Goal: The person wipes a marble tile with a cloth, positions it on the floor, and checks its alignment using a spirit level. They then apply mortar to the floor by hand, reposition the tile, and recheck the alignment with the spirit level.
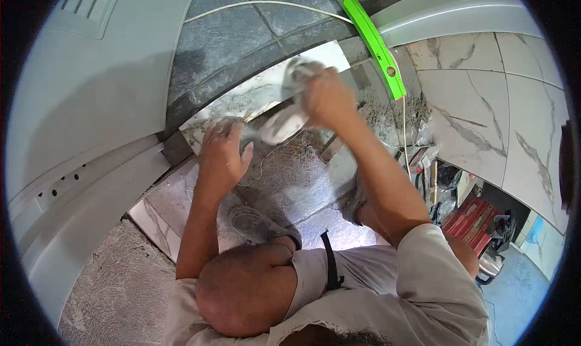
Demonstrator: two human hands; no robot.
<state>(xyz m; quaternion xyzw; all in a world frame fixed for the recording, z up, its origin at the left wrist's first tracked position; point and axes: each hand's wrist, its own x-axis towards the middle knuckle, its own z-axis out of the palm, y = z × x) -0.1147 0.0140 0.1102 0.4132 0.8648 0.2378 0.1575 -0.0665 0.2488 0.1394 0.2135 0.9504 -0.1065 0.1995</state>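
Note:
My right hand (327, 95) grips a dusty white cloth (289, 113) and presses it against a marbled tile (260, 95) standing on edge by the dark floor. The cloth hangs down below the hand. My left hand (223, 155) rests with fingers spread on the lower edge of that tile, just left of the cloth. I crouch over a grey, mortar-dusted tile (284, 182), with one shoe (257, 225) planted on it and my knee below.
A bright green spirit level (369, 37) leans diagonally at the top right, with a white string (266, 4) running past it. White door frames stand at left. Marbled tiles (484, 116) lie at right, beside a red toolbox (469, 222) and clutter. Rough mortar bed at bottom left.

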